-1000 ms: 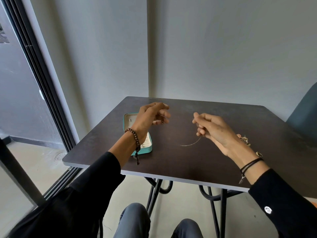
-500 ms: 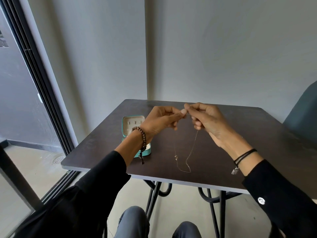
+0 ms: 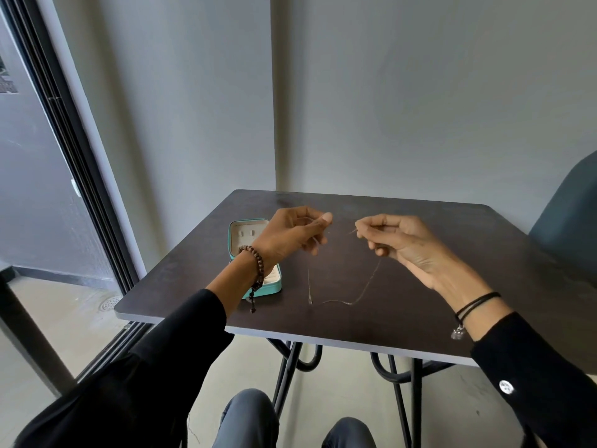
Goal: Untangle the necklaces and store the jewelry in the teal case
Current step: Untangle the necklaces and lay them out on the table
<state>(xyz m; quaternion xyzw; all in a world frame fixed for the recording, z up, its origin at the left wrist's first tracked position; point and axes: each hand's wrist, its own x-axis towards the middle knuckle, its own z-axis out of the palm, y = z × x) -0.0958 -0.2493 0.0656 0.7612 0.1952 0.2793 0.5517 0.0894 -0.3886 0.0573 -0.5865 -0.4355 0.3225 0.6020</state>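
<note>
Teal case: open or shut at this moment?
Open: the teal case has its lid swung back, pale lining showing; the left hand hides part of it.

A dark brown table stands in a corner of pale grey walls. Its black metal legs curve under the near edge. At the far right, a blue-grey chair sits just beside the table. On the left, a black sliding door frame runs down to the beige floor. A round drain is set in that floor, near the table's left corner. A dark skirting lines the far left wall.
</note>
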